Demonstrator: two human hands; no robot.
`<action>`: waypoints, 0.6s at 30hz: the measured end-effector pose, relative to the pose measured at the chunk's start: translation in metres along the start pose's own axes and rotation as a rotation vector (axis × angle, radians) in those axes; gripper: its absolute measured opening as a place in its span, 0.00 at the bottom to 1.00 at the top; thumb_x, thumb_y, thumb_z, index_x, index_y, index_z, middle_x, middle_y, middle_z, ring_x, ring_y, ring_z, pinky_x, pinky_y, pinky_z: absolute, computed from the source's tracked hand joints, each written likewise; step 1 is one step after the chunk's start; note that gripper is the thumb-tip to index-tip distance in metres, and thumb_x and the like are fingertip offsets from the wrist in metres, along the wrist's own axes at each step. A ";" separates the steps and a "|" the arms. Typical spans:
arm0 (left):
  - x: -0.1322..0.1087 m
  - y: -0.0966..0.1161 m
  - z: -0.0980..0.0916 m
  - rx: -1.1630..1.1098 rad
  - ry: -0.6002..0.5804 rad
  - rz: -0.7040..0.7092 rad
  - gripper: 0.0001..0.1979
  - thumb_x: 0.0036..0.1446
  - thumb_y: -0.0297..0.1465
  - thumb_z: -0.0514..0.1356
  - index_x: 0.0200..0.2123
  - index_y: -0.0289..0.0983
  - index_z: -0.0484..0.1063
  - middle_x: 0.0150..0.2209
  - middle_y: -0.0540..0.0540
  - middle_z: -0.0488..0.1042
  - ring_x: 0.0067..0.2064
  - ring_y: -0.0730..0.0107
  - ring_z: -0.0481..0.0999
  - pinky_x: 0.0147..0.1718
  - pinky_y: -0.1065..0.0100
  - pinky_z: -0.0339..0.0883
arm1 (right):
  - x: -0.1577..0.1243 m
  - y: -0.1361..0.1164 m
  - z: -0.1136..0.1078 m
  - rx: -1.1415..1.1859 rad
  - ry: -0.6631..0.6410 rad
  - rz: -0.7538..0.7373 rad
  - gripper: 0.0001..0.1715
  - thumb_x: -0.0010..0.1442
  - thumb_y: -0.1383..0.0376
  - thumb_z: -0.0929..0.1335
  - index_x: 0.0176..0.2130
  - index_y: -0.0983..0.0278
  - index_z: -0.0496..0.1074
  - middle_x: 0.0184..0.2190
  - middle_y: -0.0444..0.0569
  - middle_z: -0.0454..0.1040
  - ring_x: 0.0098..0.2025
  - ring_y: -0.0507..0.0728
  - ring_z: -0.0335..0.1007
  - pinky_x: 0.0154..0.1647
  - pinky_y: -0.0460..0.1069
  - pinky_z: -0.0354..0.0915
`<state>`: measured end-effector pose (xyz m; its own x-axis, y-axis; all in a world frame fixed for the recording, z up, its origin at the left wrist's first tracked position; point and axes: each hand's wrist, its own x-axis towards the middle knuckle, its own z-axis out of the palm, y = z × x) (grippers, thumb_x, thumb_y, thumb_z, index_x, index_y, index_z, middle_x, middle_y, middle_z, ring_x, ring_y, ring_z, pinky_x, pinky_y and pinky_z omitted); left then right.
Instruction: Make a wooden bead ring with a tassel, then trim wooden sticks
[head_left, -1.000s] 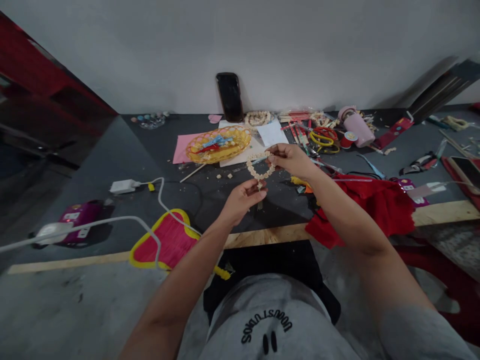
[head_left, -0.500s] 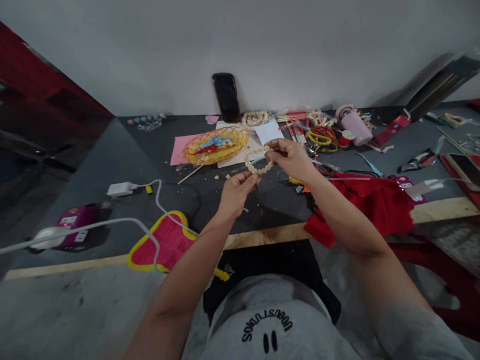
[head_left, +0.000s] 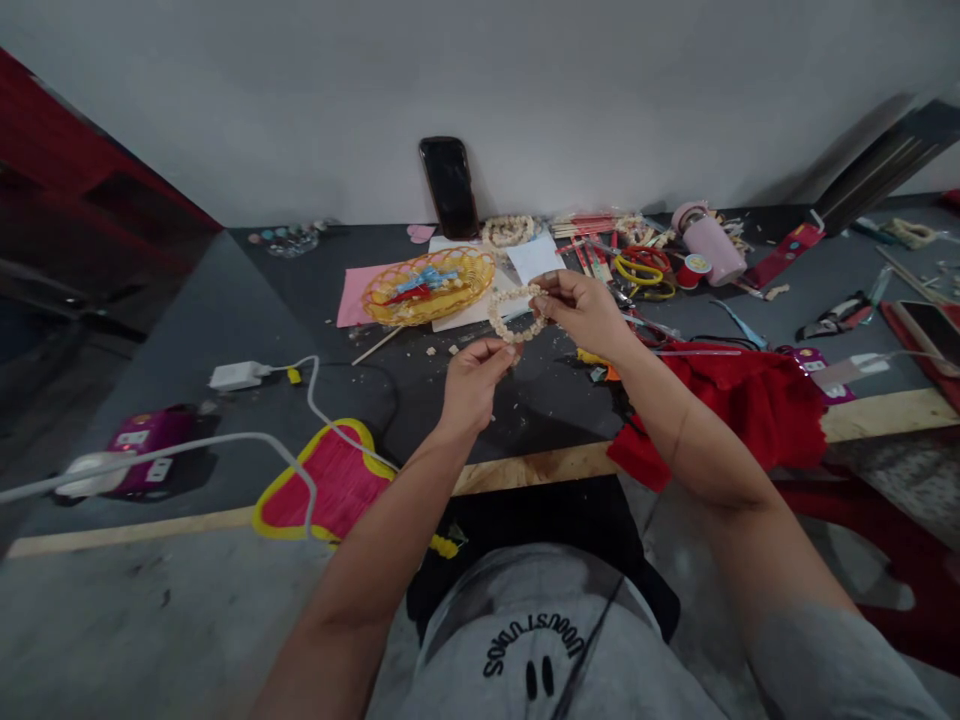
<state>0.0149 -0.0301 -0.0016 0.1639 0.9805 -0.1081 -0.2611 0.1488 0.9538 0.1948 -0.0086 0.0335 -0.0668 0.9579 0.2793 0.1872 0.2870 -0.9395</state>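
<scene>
A ring-shaped string of small cream beads, like a bracelet [head_left: 498, 318], is held up over the dark table between both hands. My left hand [head_left: 474, 378] pinches its lower edge with thumb and fingertips. At its upper right side, my right hand [head_left: 581, 308] grips the beads between thumb and fingers, hiding a short stretch of them. Just behind the bracelet stands a yellow woven basket [head_left: 480, 280] with blue and red items in it. Tiny light bits are scattered on the table [head_left: 420, 400] below.
A phone [head_left: 450, 190] leans on the wall, near another beaded ring [head_left: 508, 231]. To the right are yellow-handled scissors [head_left: 637, 270], a red thread spool [head_left: 693, 271], a pink bottle [head_left: 712, 250] and red cloth [head_left: 727, 410]. At left, a white cable [head_left: 225, 440] crosses a pink-and-yellow piece [head_left: 330, 485].
Both hands keep their pinch on the bracelet, which is almost where it was. The camera view has shifted slightly.
</scene>
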 end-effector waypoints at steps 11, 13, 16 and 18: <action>-0.021 0.002 -0.007 -0.014 -0.148 -0.155 0.26 0.43 0.42 0.72 0.43 0.37 0.72 0.39 0.47 0.79 0.36 0.71 0.77 0.39 0.68 0.70 | 0.002 -0.003 -0.010 0.047 -0.031 0.081 0.14 0.56 0.62 0.71 0.42 0.64 0.69 0.28 0.43 0.74 0.29 0.50 0.68 0.31 0.46 0.67; -0.032 -0.002 -0.012 0.025 -0.172 -0.204 0.31 0.42 0.38 0.72 0.49 0.37 0.68 0.38 0.47 0.79 0.35 0.71 0.78 0.39 0.67 0.70 | 0.001 0.003 -0.010 0.075 -0.067 0.134 0.12 0.56 0.63 0.71 0.40 0.63 0.69 0.27 0.43 0.74 0.29 0.50 0.68 0.30 0.45 0.67; -0.048 -0.011 -0.020 0.073 -0.151 -0.254 0.34 0.43 0.35 0.71 0.51 0.38 0.61 0.34 0.48 0.80 0.31 0.71 0.78 0.36 0.66 0.72 | -0.001 0.014 -0.002 0.095 -0.137 0.258 0.08 0.55 0.67 0.71 0.37 0.63 0.69 0.26 0.42 0.74 0.28 0.50 0.69 0.27 0.45 0.66; -0.058 -0.017 -0.024 0.089 -0.115 -0.293 0.32 0.44 0.35 0.71 0.49 0.39 0.59 0.31 0.49 0.79 0.29 0.71 0.78 0.34 0.65 0.73 | -0.002 0.022 0.006 0.064 -0.167 0.322 0.07 0.54 0.69 0.71 0.35 0.63 0.70 0.25 0.42 0.74 0.27 0.50 0.69 0.25 0.44 0.66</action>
<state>-0.0134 -0.0866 -0.0181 0.3276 0.8760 -0.3541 -0.1040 0.4059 0.9080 0.1933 -0.0044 0.0107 -0.1743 0.9826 -0.0643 0.1638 -0.0354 -0.9859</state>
